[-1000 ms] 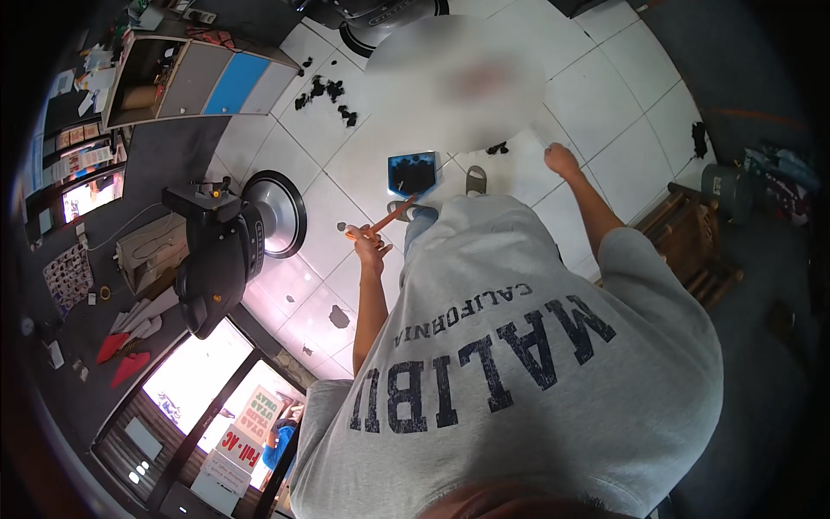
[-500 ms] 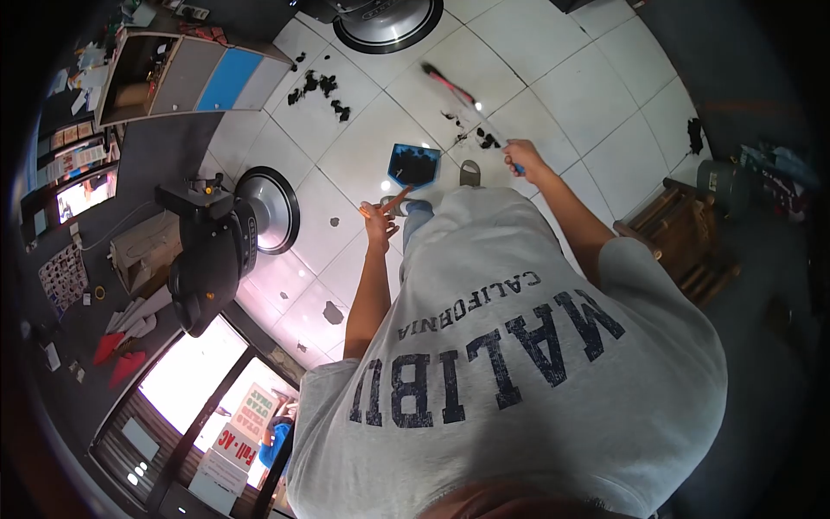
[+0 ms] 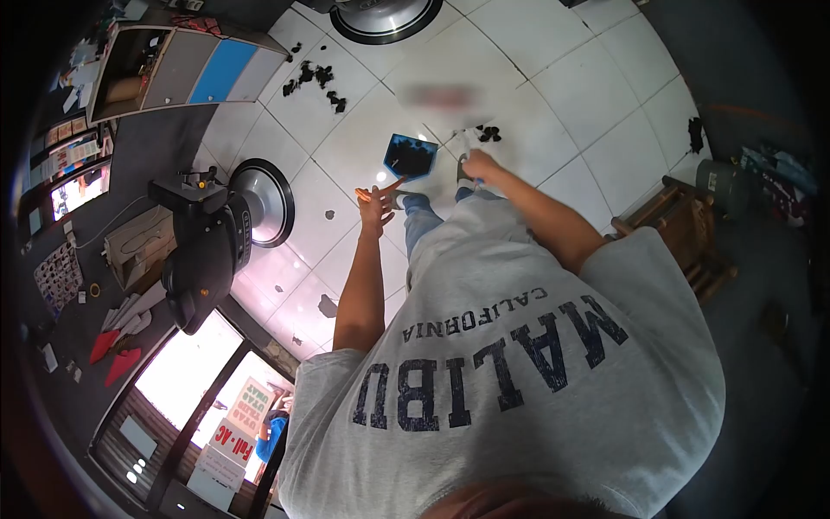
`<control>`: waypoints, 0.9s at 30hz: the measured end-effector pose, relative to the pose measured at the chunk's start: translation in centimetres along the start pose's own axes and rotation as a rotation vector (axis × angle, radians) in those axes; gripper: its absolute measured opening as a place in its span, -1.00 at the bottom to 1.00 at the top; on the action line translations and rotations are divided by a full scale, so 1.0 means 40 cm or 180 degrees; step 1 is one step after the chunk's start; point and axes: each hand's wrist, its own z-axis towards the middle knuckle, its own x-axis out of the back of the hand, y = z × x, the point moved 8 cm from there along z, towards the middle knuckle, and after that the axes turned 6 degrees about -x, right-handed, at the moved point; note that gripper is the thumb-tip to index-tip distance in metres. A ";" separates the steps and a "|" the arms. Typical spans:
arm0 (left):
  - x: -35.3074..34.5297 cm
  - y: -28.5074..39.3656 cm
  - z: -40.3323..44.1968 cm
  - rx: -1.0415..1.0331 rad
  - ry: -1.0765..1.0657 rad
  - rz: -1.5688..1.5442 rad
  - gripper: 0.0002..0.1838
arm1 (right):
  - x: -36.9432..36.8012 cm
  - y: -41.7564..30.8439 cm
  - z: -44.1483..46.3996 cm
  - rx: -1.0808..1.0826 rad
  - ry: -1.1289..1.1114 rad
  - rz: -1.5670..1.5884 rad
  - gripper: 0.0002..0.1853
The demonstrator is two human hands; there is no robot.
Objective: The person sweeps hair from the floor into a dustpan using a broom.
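Note:
My left hand (image 3: 374, 210) is closed around the orange-brown handle of a blue dustpan (image 3: 420, 175). Dark hair clippings (image 3: 410, 158) lie inside the pan, which rests on the tiled floor by my feet. In my right hand (image 3: 482, 168) is the handle of a broom; its reddish head (image 3: 443, 97) is smeared by motion, beyond the dustpan. A small clump of black hair (image 3: 489, 134) lies on the floor just past my right hand. More hair clumps (image 3: 309, 80) are scattered farther off to the left.
A barber chair with a round metal base (image 3: 264, 203) stands at left, and another chair base (image 3: 385, 19) is at the top. Cabinets (image 3: 190, 71) line the upper left. On the right are a wooden stool (image 3: 666, 221) and a dark bin (image 3: 719, 183).
My right hand has swung left, closer to the dustpan, and the broom has swept with it. My left hand and the dustpan stay nearly in place; the view has shifted slightly.

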 end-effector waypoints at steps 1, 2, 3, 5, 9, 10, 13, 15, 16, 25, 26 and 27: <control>0.006 -0.001 0.005 -0.0017 0.0109 -0.0023 -0.51 | -0.028 0.006 -0.035 -0.0051 -0.0140 0.0288 -0.73; 0.011 -0.007 0.008 -0.0030 0.0219 -0.0052 -0.50 | -0.027 0.006 -0.058 -0.0082 -0.0280 0.0520 -0.73; 0.017 -0.015 0.008 -0.0036 0.0331 -0.0084 -0.48 | -0.013 0.006 -0.080 -0.0118 -0.0422 0.0748 -0.74; 0.032 -0.038 0.012 -0.0267 0.0444 0.0100 -0.44 | 0.024 0.002 -0.146 -0.0138 -0.0631 0.1017 -0.75; 0.037 -0.017 -0.002 -0.0719 0.0747 0.0562 -0.36 | 0.133 -0.017 -0.250 0.0054 -0.0434 0.0996 -0.68; 0.033 -0.022 -0.004 -0.0636 0.0668 0.0652 -0.35 | 0.157 -0.026 -0.274 0.0125 -0.0245 0.0813 -0.65; 0.019 -0.022 -0.016 -0.0393 0.0443 0.0938 -0.33 | 0.175 -0.019 -0.242 0.0287 0.0007 0.0666 -0.58; -0.008 -0.034 -0.027 -0.0066 0.0133 0.0927 -0.33 | 0.134 0.011 -0.187 0.0128 -0.0012 0.0861 -0.56; -0.016 -0.036 -0.024 0.0014 0.0020 0.0962 -0.33 | 0.099 0.022 -0.159 -0.0055 -0.0049 0.1034 -0.56; 0.004 -0.016 0.026 0.0296 0.0033 0.0991 -0.44 | -0.003 0.015 -0.179 -0.0073 -0.0804 0.0814 -0.57; 0.012 -0.019 0.029 0.0280 -0.0017 0.1092 -0.45 | -0.003 0.006 -0.192 0.0023 -0.0748 0.0699 -0.58; 0.015 -0.021 0.026 0.0282 -0.0056 0.1089 -0.45 | 0.003 -0.010 -0.195 0.0188 -0.0598 0.0505 -0.58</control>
